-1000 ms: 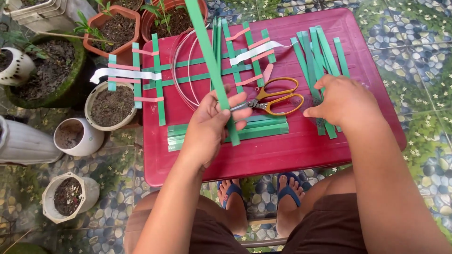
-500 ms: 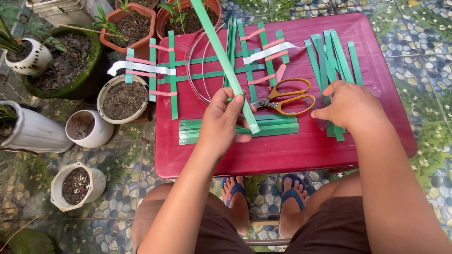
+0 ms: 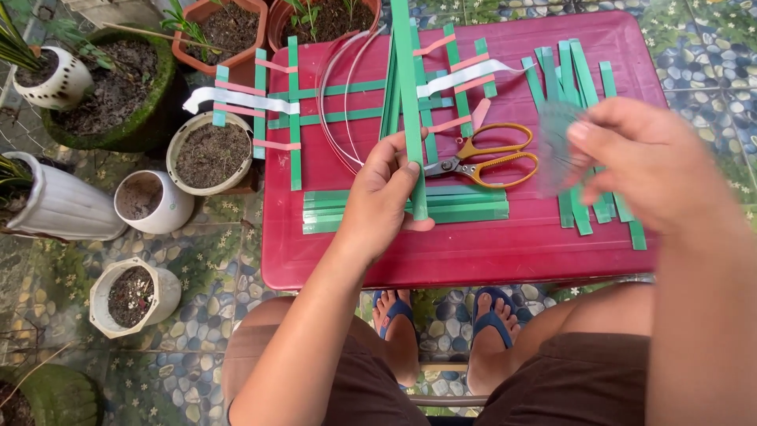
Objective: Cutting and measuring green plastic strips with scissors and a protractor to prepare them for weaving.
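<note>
My left hand [image 3: 382, 193] grips a long green strip [image 3: 408, 87] that stands up from the red table [image 3: 473, 252] toward the top edge of the view. My right hand [image 3: 650, 162] is raised above the table's right side, holding another green strip [image 3: 556, 146], blurred by motion. Under that hand lie several loose green strips [image 3: 579, 71]. Yellow-handled scissors [image 3: 493, 158] rest between the two hands. A flat stack of green strips [image 3: 457, 209] lies crosswise below the scissors.
A woven lattice of green and pink strips [image 3: 276, 102] with a white band lies at the table's left; another [image 3: 461, 75] at the centre, beside loops of white wire [image 3: 335, 102]. Soil-filled pots [image 3: 209, 154] stand left of the table. My feet in blue sandals [image 3: 493, 323] are below.
My right hand has lifted off the strips on the table's right and come up holding one. The left hand has turned its long strip from slanted to nearly upright.
</note>
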